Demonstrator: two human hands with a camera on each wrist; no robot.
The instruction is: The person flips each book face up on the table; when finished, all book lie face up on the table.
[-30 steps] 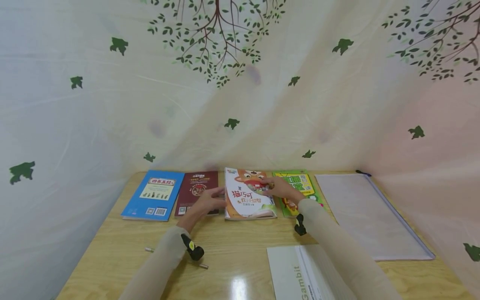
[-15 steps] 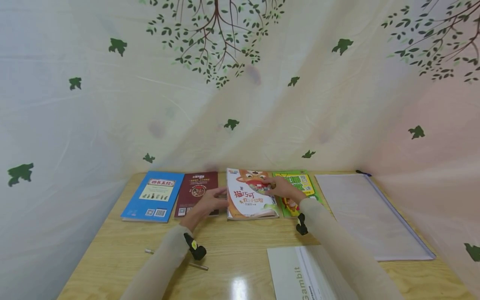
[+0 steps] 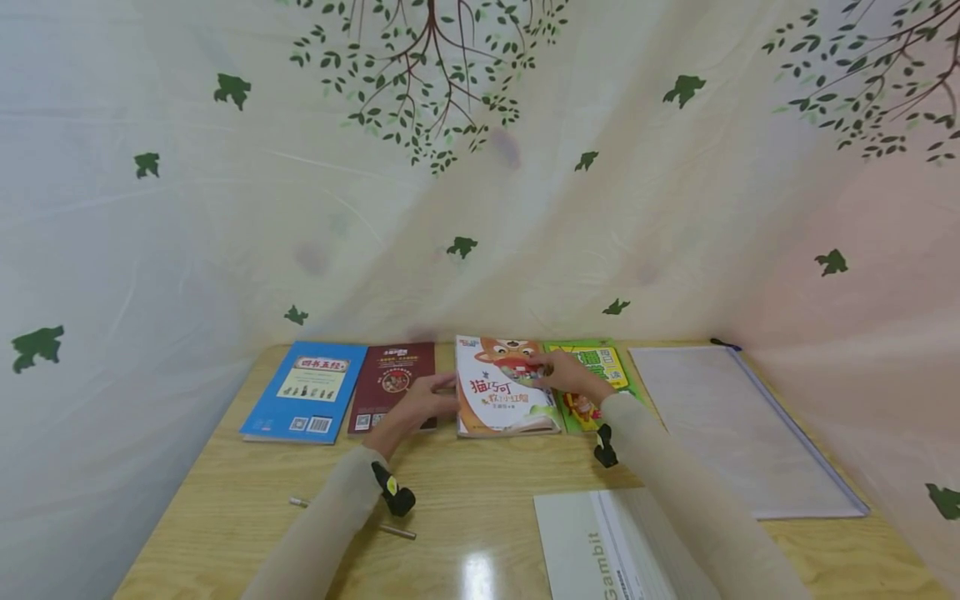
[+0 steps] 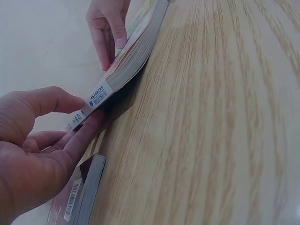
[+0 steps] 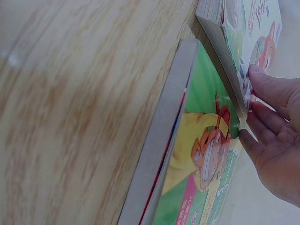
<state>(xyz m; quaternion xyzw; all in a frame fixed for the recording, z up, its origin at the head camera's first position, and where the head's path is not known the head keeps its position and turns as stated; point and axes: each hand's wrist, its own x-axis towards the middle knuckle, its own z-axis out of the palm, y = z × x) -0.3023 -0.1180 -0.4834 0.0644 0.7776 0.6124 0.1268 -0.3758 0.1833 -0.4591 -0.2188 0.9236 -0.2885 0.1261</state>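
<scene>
A white picture book (image 3: 491, 408) with an orange cartoon animal on its cover lies in the row at the back of the table, between a maroon book (image 3: 396, 360) and a green and yellow book (image 3: 583, 410). My left hand (image 3: 422, 403) holds its spine (image 4: 96, 97), one fingertip on the upper side and another finger underneath. On the opposite side my right hand (image 3: 567, 375) pinches the page edge, thumb on the cover and fingers below. In the left wrist view the book's spine end stands tilted, with a dark gap beneath it.
A blue book (image 3: 303, 392) lies at the row's left end. To the right is a translucent zip folder (image 3: 738, 433). Nearer are a white book marked "Gambit" (image 3: 573, 542) and a thin stick (image 3: 397, 532), partly under the left forearm. A printed curtain (image 3: 375, 208) hangs behind the table.
The picture book has shifted slightly right, toward the green book, widening its distance from the maroon one. Both hands have moved along with it.
</scene>
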